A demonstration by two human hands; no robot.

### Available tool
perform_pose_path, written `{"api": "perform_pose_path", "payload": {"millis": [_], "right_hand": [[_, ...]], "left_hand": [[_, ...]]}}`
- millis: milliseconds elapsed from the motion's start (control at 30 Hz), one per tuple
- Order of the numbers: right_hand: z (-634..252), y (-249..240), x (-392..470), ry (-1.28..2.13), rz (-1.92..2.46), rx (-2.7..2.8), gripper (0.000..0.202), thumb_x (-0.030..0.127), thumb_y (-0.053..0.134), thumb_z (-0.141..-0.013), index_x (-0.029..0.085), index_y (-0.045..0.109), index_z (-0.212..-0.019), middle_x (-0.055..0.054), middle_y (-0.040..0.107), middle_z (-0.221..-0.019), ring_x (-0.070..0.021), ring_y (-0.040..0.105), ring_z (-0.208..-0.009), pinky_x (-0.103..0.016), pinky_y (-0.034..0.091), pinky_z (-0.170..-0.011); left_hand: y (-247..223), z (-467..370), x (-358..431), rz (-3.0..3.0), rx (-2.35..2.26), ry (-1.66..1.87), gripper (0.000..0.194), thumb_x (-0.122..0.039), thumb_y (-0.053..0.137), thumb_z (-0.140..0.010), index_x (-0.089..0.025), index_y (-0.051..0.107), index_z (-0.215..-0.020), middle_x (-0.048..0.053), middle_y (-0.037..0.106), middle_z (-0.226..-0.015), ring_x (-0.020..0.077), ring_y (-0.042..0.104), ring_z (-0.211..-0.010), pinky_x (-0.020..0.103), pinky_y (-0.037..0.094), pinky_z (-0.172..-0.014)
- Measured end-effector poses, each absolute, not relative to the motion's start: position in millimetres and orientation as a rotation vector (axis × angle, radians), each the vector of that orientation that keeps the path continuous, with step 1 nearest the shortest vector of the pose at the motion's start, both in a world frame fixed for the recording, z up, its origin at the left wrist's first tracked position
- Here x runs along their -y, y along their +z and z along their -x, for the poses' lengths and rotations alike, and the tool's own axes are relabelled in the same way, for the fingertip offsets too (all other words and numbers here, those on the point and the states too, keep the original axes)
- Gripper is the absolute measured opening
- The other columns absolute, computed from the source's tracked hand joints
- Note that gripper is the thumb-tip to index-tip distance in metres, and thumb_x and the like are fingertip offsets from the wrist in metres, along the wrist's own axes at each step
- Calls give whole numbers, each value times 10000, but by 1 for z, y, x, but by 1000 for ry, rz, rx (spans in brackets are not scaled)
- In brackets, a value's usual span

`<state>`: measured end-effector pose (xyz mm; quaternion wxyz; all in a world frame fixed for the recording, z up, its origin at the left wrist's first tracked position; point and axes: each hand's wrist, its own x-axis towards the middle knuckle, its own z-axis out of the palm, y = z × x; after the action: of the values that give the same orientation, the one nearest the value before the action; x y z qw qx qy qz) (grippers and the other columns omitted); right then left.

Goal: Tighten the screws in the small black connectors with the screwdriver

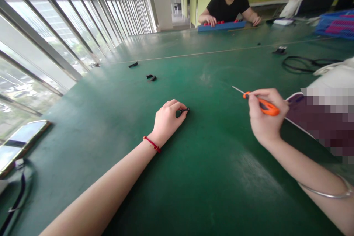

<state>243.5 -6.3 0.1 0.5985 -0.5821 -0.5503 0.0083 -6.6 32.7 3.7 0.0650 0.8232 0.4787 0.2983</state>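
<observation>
Near the middle of the green table, my left hand pinches a small black part between thumb and fingers, low over the surface. Farther right, my right hand is closed round the orange and black handle of a screwdriver. Its thin metal shaft points up and to the left, away from the black part. Beyond my left hand lie small black pieces and a longer black piece.
A phone and a black cable lie at the left. Across the table sits a person in black behind a blue tray. At the right are a looped cable, a white bag and a blue basket.
</observation>
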Motion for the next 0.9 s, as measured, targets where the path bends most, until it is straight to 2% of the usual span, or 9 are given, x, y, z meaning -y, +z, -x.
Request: {"api": "perform_pose_path", "payload": {"millis": [67,133,200,333,467,733,900], "right_hand": [[-227,1,14,-19,1329,1327,32,232,595,-765,217,577,-743,-1,619,-652,-174,550,-611,-400,374,-795],[-214,1,21,-6,1275,1496,42,208,594,-762,235,584,-791,-6,653,-682,-193,583,-676,-401,403,-778],[-206,1,27,81,1222,1577,109,193,607,-749,244,558,-832,4,662,-685,-183,588,-651,-386,433,-735],[-203,1,32,91,1118,1635,110,161,592,-735,247,525,-724,2,623,-620,-189,566,-632,-352,449,-625],[-201,3,35,40,1054,1663,134,137,567,-740,253,513,-701,3,578,-540,-199,532,-648,-346,442,-604],[-196,5,36,151,1040,1793,93,156,569,-744,240,544,-774,0,638,-654,-181,582,-687,-299,473,-572],[-196,3,35,204,1048,1795,104,146,572,-751,235,539,-791,-1,647,-709,-159,599,-633,-297,488,-584]], "left_hand": [[4,7,-32,-2506,-1437,896,96,-223,551,-819,-203,641,-845,14,654,-894,168,601,-865,280,474,-739],[3,7,-32,-2524,-1429,892,94,-222,550,-819,-203,638,-844,13,657,-902,169,599,-870,283,475,-747],[3,6,-32,-2537,-1423,888,91,-216,549,-818,-203,635,-841,13,659,-907,169,598,-871,284,475,-754],[3,7,-32,-2525,-1402,881,92,-199,546,-815,-201,632,-846,12,653,-913,161,599,-866,273,479,-754],[2,7,-32,-2504,-1382,878,90,-193,547,-813,-198,630,-849,13,644,-912,152,605,-845,258,482,-726],[2,6,-31,-2564,-1360,865,97,-191,535,-815,-197,628,-839,22,642,-902,156,605,-841,261,485,-744],[2,6,-31,-2573,-1357,865,100,-201,531,-820,-196,629,-836,20,645,-902,155,603,-838,260,486,-741]]}}
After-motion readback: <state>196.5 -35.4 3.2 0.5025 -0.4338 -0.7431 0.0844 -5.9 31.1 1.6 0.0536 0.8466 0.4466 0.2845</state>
